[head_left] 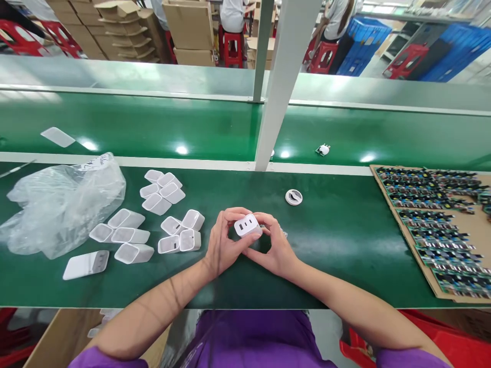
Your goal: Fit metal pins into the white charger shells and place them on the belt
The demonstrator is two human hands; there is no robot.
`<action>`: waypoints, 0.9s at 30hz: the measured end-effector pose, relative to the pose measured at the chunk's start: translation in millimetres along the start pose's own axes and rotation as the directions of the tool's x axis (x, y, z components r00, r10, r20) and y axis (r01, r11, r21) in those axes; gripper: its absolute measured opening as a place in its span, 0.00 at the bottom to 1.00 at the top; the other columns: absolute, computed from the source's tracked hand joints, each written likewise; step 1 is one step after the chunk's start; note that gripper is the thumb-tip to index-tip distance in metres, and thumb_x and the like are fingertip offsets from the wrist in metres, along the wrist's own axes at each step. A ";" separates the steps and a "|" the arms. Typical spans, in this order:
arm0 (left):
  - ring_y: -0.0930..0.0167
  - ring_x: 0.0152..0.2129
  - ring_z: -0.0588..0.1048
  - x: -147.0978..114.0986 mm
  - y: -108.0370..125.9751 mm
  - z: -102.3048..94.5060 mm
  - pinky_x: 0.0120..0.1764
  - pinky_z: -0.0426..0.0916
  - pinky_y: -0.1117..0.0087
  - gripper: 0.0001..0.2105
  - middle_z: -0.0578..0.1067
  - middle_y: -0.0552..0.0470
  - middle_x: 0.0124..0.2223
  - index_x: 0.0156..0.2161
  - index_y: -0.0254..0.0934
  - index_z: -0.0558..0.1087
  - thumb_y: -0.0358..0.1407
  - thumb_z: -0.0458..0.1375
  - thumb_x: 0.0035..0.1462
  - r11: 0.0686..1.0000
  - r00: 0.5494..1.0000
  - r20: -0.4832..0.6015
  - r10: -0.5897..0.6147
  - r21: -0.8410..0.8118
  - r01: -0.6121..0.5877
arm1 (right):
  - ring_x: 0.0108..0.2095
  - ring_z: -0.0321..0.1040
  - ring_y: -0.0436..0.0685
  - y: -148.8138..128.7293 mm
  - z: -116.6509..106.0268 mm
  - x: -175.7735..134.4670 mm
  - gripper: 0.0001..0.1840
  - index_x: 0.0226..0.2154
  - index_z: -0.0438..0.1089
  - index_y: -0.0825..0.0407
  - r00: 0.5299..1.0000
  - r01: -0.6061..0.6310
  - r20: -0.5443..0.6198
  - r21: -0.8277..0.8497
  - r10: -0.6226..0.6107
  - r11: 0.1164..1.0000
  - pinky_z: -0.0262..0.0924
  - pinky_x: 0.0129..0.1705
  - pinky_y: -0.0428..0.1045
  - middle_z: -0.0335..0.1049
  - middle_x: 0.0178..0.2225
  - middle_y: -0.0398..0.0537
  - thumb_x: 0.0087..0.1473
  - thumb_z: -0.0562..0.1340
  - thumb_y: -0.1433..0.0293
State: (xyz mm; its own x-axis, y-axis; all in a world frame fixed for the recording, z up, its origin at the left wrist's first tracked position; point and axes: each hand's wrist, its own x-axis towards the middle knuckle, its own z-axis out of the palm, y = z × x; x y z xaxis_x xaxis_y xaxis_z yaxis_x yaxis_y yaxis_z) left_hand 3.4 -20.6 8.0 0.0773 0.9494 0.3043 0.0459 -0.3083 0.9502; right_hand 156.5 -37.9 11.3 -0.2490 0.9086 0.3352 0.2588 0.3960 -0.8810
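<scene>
A white charger housing (247, 226) with a row of port openings in its end face is held in front of me, ports tilted up toward the camera. My left hand (227, 237) is closed around its left side, thumb along the lower edge. On the right, my right hand (276, 245) pinches the housing with thumb and fingertips; its far side is hidden. A small glinting piece peeks out behind the right fingers, too little visible to name. Nearest to the left hand stand several open white housings (190, 240), with more housings (130, 236) farther left.
A clear plastic bag (65, 204) lies at left, near a white charger casing (85, 265). A small round white roll (293, 197) lies beyond my right hand. Cardboard with rows of circuit boards (441, 240) is at right. A white post (282, 76) rises behind the green bench.
</scene>
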 end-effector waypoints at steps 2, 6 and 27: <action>0.70 0.39 0.74 0.1 1.0 1.6 0.36 0.71 0.70 0.17 0.72 0.51 0.44 0.40 0.40 0.66 0.35 0.68 0.46 0.997 1.000 0.002 -0.022 -0.073 0.022 | 0.49 0.65 0.59 -0.3 1.6 -0.5 0.30 0.52 0.55 0.43 0.998 0.035 -0.041 -0.049 -0.037 0.998 0.70 0.42 0.54 0.62 0.49 0.51 0.49 0.67 0.67; 0.72 0.36 0.75 4.2 6.5 4.4 0.36 0.71 0.71 0.17 0.73 0.52 0.41 0.40 0.39 0.65 0.38 0.66 0.49 0.971 0.992 -0.014 -0.122 -0.207 0.117 | 0.46 0.66 0.56 -1.4 -1.3 2.0 0.24 0.49 0.57 0.46 0.990 0.055 -0.125 -0.089 -0.066 0.994 0.71 0.39 0.51 0.62 0.46 0.50 0.51 0.65 0.70; 0.77 0.25 0.72 27.9 -2.6 3.2 0.28 0.69 0.74 0.16 0.70 0.54 0.35 0.43 0.36 0.64 0.44 0.57 0.56 0.826 0.894 0.020 -0.447 -0.375 0.421 | 0.54 0.60 0.62 6.5 17.4 227.5 0.23 0.55 0.62 0.56 0.980 0.032 0.154 -0.751 0.128 0.660 0.59 0.55 0.55 0.64 0.53 0.57 0.56 0.58 0.72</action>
State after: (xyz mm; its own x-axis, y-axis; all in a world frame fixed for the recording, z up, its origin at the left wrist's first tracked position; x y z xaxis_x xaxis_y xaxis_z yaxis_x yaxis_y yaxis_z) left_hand 8.6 6.4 13.8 0.0685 0.9857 -0.1539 -0.3035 0.1675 0.9380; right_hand 85.3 169.1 76.1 -0.3546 0.9204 0.1645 0.8636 0.3898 -0.3198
